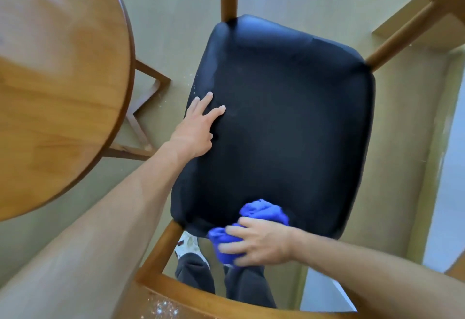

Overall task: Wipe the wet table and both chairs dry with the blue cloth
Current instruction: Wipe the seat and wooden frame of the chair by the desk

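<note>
Wiping the near edge of a black padded chair seat [284, 127], a person's right hand [261, 243] grips a bunched blue cloth [261, 211], fingers curled round the wad and pressing it against the cushion where it meets the wooden frame [161, 250]. The left hand [198, 127] rests flat on the seat's left side, fingers straight and slightly spread, holding nothing. A round wooden table [57, 79] stands just beside the chair on the left. Fine droplets speckle the seat's left rim beyond the left fingertips, and more spots show on the chair's curved wooden back [161, 308] at the bottom of the view.

The cloth looks soft, light and limp, likely to fold and shed loose ends unless gathered in the palm as it is here. The seat covering appears smooth and probably slick when wet, so the cloth should glide easily; firm downward pressure, rather than a tighter grip, seems what drying calls for.
</note>
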Demonstrator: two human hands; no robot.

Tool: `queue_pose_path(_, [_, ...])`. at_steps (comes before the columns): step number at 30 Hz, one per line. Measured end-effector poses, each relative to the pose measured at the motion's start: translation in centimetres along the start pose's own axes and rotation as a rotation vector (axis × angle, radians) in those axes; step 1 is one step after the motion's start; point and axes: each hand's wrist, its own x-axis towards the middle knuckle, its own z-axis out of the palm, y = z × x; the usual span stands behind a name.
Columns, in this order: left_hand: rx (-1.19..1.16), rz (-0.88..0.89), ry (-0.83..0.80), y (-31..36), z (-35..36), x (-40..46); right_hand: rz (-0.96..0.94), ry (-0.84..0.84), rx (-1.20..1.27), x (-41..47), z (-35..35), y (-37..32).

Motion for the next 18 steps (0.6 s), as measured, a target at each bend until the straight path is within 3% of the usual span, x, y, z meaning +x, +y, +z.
queue_pose_path(4, [-0.006, 0.012, 0.006, -0.1, 0.2, 0.0, -0.057, -0.113, 0.054, -10.2, 0.2, 2.2])
queue_pose_path(7, [-0.008, 0.01, 0.013, -0.2, 0.4, 0.0, -0.036, -0.23, 0.1, -12.2, -1.1, 3.4])
queue_pose_path(13, [-0.008, 0.014, 0.014, -0.4, 0.7, 0.2, 0.004, -0.071, 0.002, 2.1, -1.7, 1.0])
queue_pose_path(16, [-0.004, 0.018, 0.018, -0.7, 0.8, 0.3, -0.06, -0.163, 0.064, 6.9, -2.1, -0.5])
queue_pose_path(18, [-0.002, 0.024, 0.021, -0.9, 0.8, 0.3, -0.173, -0.275, 0.003, 4.5, -1.9, -1.0])
